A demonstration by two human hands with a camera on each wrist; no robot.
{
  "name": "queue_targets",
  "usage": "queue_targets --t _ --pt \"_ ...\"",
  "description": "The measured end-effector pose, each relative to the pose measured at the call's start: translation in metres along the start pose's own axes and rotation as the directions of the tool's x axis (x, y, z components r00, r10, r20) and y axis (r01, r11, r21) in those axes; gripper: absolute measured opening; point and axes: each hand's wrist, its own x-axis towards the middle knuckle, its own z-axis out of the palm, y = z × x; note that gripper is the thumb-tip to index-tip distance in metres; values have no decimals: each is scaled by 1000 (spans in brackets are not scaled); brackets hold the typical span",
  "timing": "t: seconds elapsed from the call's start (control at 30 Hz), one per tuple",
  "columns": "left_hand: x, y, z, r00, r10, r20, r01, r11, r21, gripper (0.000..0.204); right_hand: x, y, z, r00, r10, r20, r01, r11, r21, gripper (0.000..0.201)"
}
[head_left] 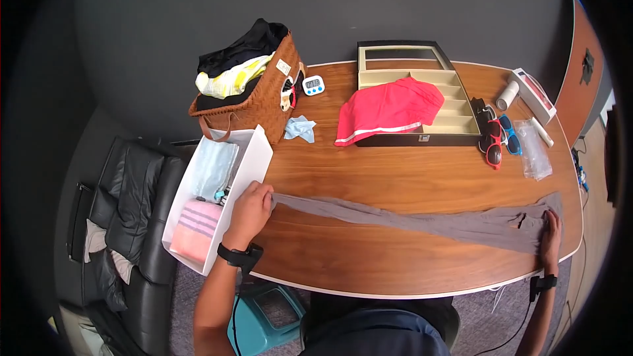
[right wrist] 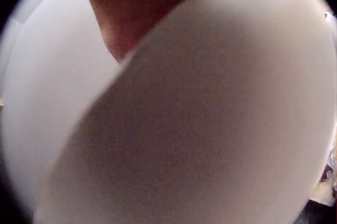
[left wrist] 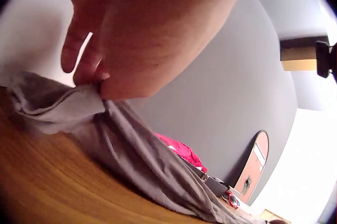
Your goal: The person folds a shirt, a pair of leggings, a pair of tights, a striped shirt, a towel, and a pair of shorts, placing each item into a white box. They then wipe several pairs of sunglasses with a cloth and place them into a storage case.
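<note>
A long, thin grey garment (head_left: 409,221) stretches across the front of the wooden table, narrow at the left and widening to the right. My left hand (head_left: 249,214) pinches its narrow end beside the white box. The left wrist view shows the bunched grey fabric (left wrist: 142,155) under the fingertips, close over the wood. At the table's right edge my right hand (head_left: 551,240) rests on the wide end, its fingers fairly straight along the cloth. A small gap shows in the fabric near that hand. Only blurred pale surfaces and part of the hand fill the right wrist view.
A white box (head_left: 260,158) with folded towels stands at the left, before a wicker basket (head_left: 244,118) of clothes. A red garment (head_left: 389,109) lies over an open compartment case (head_left: 455,125). Sunglasses (head_left: 493,155), a plastic bag (head_left: 533,151) and a timer (head_left: 313,86) sit around.
</note>
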Motion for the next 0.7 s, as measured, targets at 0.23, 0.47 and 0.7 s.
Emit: queue_targets --t 0.23,0.47,0.7 --pt "-17 4 -9 955 170 -242 -153 984 89 11 -3 5 -6 994 -96 53 89 989 121 74" --pt "-29 -13 -13 933 94 348 -27 981 -193 16 -1 6 -16 980 -163 117 133 963 233 73" --pt "-10 -15 16 909 157 386 -104 982 -155 19 0 25 -11 985 75 158 -125 934 335 54"
